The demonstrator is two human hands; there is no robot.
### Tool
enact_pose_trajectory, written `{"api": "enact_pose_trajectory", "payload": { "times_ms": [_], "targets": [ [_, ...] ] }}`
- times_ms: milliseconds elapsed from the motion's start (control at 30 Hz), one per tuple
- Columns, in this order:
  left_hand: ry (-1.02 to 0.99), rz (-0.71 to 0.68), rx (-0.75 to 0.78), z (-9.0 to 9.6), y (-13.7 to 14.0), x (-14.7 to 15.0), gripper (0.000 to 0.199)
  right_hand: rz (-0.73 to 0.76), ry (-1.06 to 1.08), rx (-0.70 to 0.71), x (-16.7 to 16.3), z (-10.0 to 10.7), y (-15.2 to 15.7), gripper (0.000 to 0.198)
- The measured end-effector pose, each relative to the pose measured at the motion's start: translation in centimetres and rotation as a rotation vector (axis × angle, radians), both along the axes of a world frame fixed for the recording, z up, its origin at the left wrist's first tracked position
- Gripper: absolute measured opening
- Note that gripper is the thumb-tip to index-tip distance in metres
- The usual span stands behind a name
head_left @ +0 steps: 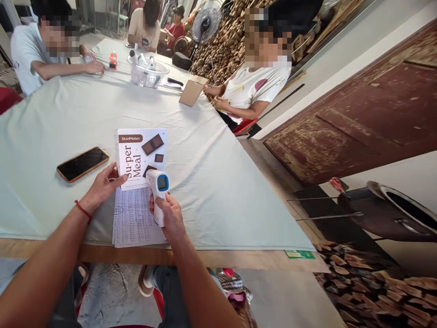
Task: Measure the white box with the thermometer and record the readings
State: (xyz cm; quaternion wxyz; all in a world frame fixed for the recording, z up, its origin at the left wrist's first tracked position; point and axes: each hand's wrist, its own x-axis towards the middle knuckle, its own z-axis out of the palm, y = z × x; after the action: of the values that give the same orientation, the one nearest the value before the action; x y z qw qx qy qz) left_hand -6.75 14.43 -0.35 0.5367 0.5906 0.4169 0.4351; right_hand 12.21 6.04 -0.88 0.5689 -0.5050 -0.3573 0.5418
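My right hand (170,214) grips a white infrared thermometer (158,191) with a blue-rimmed display, its head close to a white box. That box (136,150) reads "NutriMotion Su-per Meal", shows dark chocolate-like pieces, and stands up on the cloth. On its lower left edge my left hand (105,182) is closed, with the thumb across the front and the other fingers mostly hidden. Beneath the box and the thermometer lie handwritten paper sheets (131,223). A phone (83,164) with an orange-brown case rests face up to the left of my left hand.
Pale cloth covers the table (225,196). Farther back are a clear plastic basket (146,75) of bottles and an orange object (113,60). Several people sit around the table; the one at right holds a brown cardboard piece (192,92). A fan (205,22) stands behind.
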Motion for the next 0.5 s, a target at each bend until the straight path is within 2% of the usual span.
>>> {"api": "enact_pose_trajectory", "payload": {
  "times_ms": [267, 500],
  "targets": [
    [-0.088, -0.022, -0.081, 0.3, 0.34, 0.02, 0.067, 0.013, 0.019, 0.008, -0.14, 0.57, 0.14, 0.028],
    [-0.036, -0.034, -0.07, 0.41, 0.44, -0.15, 0.069, 0.039, 0.002, -0.01, 0.25, 0.47, 0.23, 0.029]
  ]
}}
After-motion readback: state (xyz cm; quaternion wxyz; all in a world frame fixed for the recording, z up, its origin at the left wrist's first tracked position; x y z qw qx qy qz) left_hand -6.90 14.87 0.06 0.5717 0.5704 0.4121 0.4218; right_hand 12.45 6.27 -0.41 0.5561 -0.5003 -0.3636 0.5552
